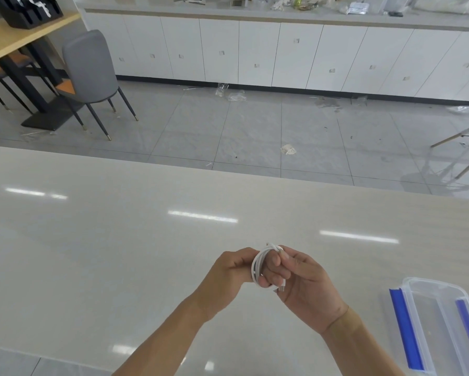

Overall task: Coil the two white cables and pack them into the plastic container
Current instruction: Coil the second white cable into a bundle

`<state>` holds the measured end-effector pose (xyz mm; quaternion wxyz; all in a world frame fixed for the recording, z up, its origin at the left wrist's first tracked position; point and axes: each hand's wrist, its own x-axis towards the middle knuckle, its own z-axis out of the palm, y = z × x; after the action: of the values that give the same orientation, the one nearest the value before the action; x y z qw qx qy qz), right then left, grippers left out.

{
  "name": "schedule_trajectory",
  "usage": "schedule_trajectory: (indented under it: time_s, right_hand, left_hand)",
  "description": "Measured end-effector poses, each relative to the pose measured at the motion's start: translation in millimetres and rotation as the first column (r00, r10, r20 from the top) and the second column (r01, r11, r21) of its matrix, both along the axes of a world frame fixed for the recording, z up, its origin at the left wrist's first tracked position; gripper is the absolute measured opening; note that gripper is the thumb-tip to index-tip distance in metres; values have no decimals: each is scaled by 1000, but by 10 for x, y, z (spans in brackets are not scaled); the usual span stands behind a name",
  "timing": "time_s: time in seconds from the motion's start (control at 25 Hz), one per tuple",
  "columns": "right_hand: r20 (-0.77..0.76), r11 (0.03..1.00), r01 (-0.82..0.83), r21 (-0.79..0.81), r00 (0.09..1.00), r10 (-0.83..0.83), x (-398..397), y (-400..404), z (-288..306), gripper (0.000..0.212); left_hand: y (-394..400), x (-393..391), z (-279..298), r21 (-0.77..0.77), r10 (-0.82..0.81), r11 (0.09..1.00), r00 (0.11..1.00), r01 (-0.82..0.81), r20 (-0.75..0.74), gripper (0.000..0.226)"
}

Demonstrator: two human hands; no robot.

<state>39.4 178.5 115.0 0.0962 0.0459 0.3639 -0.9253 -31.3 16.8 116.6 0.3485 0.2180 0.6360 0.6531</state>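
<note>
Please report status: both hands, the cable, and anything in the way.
Left hand and right hand shut on coiled white cable. Plastic container open, to the right. Nothing in the way.

No text, label, brand, number or sign can be read anywhere in this view.
</note>
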Motion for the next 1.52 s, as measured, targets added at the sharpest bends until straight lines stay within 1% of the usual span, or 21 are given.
schedule_trajectory:
  time_s: [0.04,0.12,0.28,0.36,0.44,0.52,0.6,0.68,0.8,0.88,0.92,1.0,1.16,1.24,1.28,1.32,1.36,1.44,1.52]
  right_hand:
    - [5,1000,5,15,1000,-5,4,9,-2,19]
    - [14,1000,5,27,1000,-5,6,28,-6,20]
    - [15,1000,-4,-4,1000,4,18,49,-11,19]
    - [15,1000,-13,1,1000,13,21,52,-18,19]
    - [24,999,-11,53,1000,10,23,46,-21,19]
    - [25,995,-5,99,1000,3,23,40,-23,19]
    - [21,989,-7,148,1000,4,19,33,-10,20]
    - [28,973,-14,229,1000,7,15,24,-3,21]
    - [44,936,-21,352,999,6,18,-1,-10,24]
    - [39,910,4,415,999,-22,20,-34,-13,26]
    - [31,884,35,466,998,-56,22,-62,-21,26]
    - [10,792,126,598,986,-164,23,-149,-54,28]
    - [-68,533,297,792,911,-406,37,-281,-160,26]
    - [-96,432,297,851,898,-429,54,-248,-204,23]
    - [-92,416,274,867,909,-407,65,-234,-217,22]
    - [-78,423,249,871,921,-381,78,-221,-230,23]
    - [-61,452,231,862,931,-361,87,-213,-238,23]
    - [-8,559,205,804,942,-335,99,-195,-233,24]
    - [51,678,176,713,952,-301,98,-183,-221,18]
  left_hand:
    - [-16,-23,10,27,-49,999,997,47,63,35]
    - [-33,-54,6,46,-100,994,989,95,113,34]
    - [-39,-52,-34,28,-145,989,983,143,111,44]
    - [-33,-42,-22,-10,-144,989,984,146,106,40]
    - [-30,-38,-8,-63,-98,993,994,101,40,27]
    - [-34,-38,-6,-116,-59,992,997,53,-47,20]
    - [-39,-36,-12,-154,-33,988,992,14,-124,19]
    - [-36,-18,-18,-183,15,982,982,-50,-188,17]
    - [-16,31,-36,-249,40,960,947,-124,-319,26]
    - [-6,65,-50,-293,57,939,918,-183,-391,28]
    - [0,73,-65,-306,74,925,900,-223,-430,29]
    - [16,81,-100,-321,115,898,864,-301,-489,28]
    - [49,105,-173,-326,190,841,801,-431,-568,20]
    - [32,123,-221,-329,203,826,786,-458,-584,16]
    - [15,138,-243,-331,216,828,801,-454,-558,16]
    - [1,151,-259,-328,234,834,823,-444,-517,15]
    - [-9,157,-270,-322,255,840,842,-436,-476,15]
    - [-16,161,-280,-319,289,844,867,-431,-406,15]
    - [-19,156,-272,-329,310,844,885,-425,-347,14]
